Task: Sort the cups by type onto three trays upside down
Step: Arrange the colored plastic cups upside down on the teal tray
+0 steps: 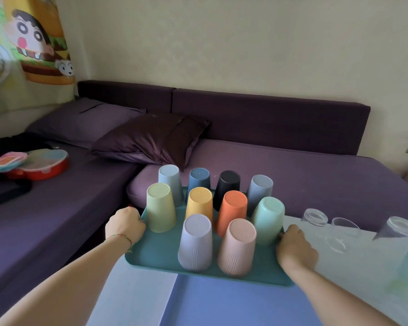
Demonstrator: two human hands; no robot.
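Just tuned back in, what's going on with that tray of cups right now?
A person grips the teal tray by both short edges, left hand on one and right hand on the other. Ten coloured plastic cups stand upside down on it in rows. Clear glasses sit apart on the white table to the right, off this tray. Whether the tray is lifted or resting on the table cannot be told.
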